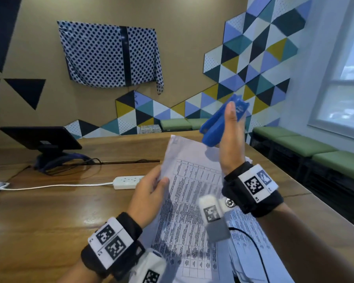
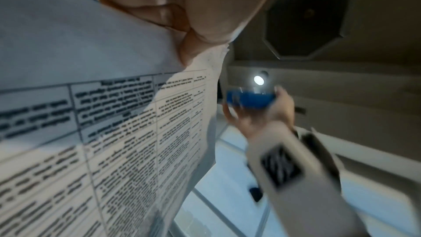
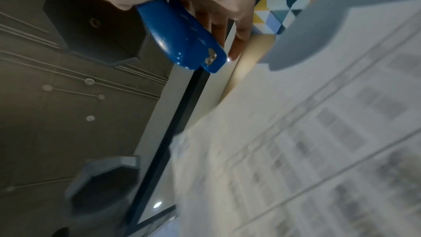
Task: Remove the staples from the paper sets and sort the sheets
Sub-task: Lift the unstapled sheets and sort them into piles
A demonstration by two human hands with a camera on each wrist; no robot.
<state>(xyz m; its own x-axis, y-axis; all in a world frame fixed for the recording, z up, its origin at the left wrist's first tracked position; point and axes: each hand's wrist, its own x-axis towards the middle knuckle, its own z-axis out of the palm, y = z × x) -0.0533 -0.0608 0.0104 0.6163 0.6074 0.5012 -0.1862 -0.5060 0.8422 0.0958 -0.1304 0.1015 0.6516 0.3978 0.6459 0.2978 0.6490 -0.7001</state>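
Right wrist view only: metal tip on blue staple remover (image 3: 182, 37), gripped by right hand (image 1: 232, 139). Left hand (image 1: 149, 193) pinching paper set (image 1: 192, 190); power strip (image 1: 127, 181) far left.

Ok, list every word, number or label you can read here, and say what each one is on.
No text here can be read.
Printed tables on the paper sheets: too blurred.
Light marking on the blue stapler: too blurred.
Square black-and-white code tags on the wristbands: patterns, not words.

glossy blue plastic stapler (image 3: 182, 39) with a small metal tip; matt printed paper sheets (image 1: 192, 201); smooth, polished wooden table (image 1: 49, 211); white plastic power strip (image 1: 127, 181).
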